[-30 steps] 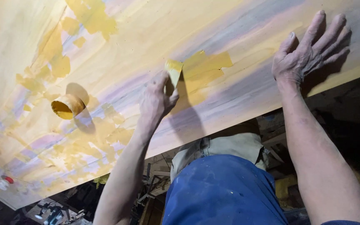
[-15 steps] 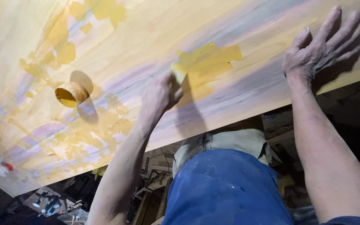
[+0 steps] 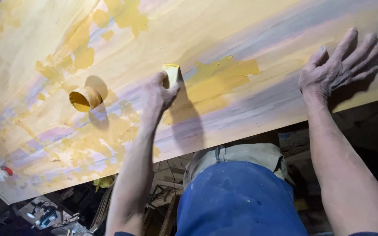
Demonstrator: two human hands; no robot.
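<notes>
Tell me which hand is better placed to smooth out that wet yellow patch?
The left hand, I'd judge: it holds the putty knife right at the yellow filler patch. The right hand lies flat on the wooden board, empty.

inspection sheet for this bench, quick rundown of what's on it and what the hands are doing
surface: wooden board, streaked purple, patched with yellow filler
job's things: yellow scraper pressed to the board beside the filler patch
clutter: small open tub of filler; small red-capped bottle near the far edge
grips: left hand holds the scraper; right hand flat on the board, fingers spread
cables: nothing seen
surroundings: dark, cluttered floor below; blue trousers
</notes>
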